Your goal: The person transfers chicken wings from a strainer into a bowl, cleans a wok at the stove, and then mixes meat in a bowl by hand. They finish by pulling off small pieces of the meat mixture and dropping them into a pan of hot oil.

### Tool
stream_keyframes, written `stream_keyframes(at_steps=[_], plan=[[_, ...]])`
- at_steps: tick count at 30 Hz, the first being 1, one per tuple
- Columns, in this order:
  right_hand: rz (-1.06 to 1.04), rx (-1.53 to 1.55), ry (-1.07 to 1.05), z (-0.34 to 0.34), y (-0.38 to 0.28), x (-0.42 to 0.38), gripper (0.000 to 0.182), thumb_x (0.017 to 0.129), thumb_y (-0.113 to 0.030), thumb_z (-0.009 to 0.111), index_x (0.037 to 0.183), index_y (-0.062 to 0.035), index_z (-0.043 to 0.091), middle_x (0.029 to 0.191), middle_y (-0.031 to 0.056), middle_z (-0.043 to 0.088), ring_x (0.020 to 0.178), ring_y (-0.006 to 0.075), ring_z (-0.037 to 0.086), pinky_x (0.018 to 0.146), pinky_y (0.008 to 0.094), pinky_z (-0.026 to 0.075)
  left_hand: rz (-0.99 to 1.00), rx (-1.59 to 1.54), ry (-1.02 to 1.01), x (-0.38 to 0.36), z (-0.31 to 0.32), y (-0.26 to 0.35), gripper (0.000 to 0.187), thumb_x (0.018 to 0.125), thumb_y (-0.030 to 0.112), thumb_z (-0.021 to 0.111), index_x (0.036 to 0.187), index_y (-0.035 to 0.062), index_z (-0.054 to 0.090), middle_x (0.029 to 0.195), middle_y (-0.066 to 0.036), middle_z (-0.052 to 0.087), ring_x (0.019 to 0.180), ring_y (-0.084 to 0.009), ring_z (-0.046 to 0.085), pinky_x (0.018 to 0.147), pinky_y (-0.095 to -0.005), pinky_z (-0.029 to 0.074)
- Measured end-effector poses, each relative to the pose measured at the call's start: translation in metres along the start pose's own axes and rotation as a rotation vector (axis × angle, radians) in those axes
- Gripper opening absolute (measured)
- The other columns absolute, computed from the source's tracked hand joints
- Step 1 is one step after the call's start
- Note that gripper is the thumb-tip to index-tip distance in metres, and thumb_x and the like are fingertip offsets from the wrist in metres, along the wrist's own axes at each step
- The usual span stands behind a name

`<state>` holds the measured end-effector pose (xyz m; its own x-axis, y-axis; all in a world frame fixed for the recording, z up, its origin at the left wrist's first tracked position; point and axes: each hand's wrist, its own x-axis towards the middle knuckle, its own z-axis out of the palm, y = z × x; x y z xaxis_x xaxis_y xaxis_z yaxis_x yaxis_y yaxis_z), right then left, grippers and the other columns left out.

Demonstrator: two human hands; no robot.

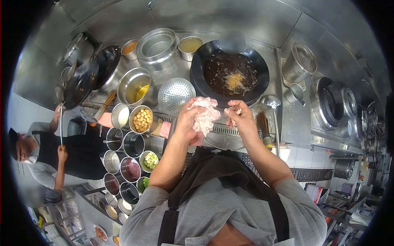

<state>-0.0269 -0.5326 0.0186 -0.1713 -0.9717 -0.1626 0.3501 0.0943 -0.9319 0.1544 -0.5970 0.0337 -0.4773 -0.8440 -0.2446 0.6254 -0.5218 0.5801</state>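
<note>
A pale, wet lump of raw meat, coated in something whitish, rests in my left hand, whose fingers curl round it. Beside it, my right hand pinches a small piece of the same meat between thumb and fingers. Just beyond both hands sits a black wok with dark, bubbling oil. A golden clump is frying in that oil. To the left of the wok lies a perforated metal strainer.
On the right, a ladle and a bamboo brush rest by the stove edge. Several metal pots stand left, including one of browned cubes and an oil pot. A co-worker handles another wok at far left.
</note>
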Motion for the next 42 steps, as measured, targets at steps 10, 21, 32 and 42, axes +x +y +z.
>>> stream_keyframes(at_steps=[10, 21, 32, 42], plan=[[-0.231, -0.528, -0.135, -0.001, -0.013, 0.002, 0.026, 0.082, -0.017, 0.066, 0.1, 0.001, 0.063, 0.078, 0.0062, 0.062, 0.06, 0.0087, 0.056, 0.051, 0.0249, 0.045, -0.111, 0.28, -0.032, 0.002, -0.001, -0.015, 0.019, 0.083, 0.006, 0.063, 0.099, 0.0007, 0.054, 0.087, -0.01, 0.063, 0.073, -0.0176, 0.065, 0.064, -0.029, 0.055], [-0.533, -0.68, -0.221, -0.006, -0.022, 0.0, 0.03, 0.08, -0.016, 0.066, 0.106, -0.0009, 0.063, 0.078, 0.0093, 0.063, 0.069, 0.0175, 0.061, 0.064, 0.0293, 0.047, -0.122, 0.697, -0.112, -0.007, 0.006, -0.003, 0.022, 0.082, 0.011, 0.067, 0.098, -0.0032, 0.062, 0.084, -0.009, 0.066, 0.07, -0.0137, 0.063, 0.058, -0.0261, 0.051], [0.025, -0.346, -0.179, -0.012, -0.012, -0.007, 0.015, 0.084, -0.014, 0.064, 0.092, -0.0019, 0.062, 0.065, 0.0021, 0.058, 0.049, 0.0089, 0.051, 0.045, 0.0223, 0.037, -0.152, 0.827, -0.223, -0.006, 0.004, -0.008, 0.02, 0.079, 0.015, 0.068, 0.09, -0.0001, 0.062, 0.078, -0.008, 0.064, 0.059, -0.0127, 0.06, 0.053, -0.0262, 0.047], [-0.038, -0.09, -0.059, -0.033, -0.02, -0.012, 0.011, 0.087, -0.009, 0.058, 0.093, -0.0002, 0.056, 0.07, 0.0049, 0.059, 0.05, 0.0083, 0.051, 0.04, 0.021, 0.038, -0.216, 1.027, -0.099, -0.002, -0.01, 0.005, 0.021, 0.076, 0.009, 0.068, 0.095, 0.0016, 0.063, 0.081, -0.004, 0.065, 0.068, -0.0106, 0.059, 0.059, -0.0255, 0.048]])
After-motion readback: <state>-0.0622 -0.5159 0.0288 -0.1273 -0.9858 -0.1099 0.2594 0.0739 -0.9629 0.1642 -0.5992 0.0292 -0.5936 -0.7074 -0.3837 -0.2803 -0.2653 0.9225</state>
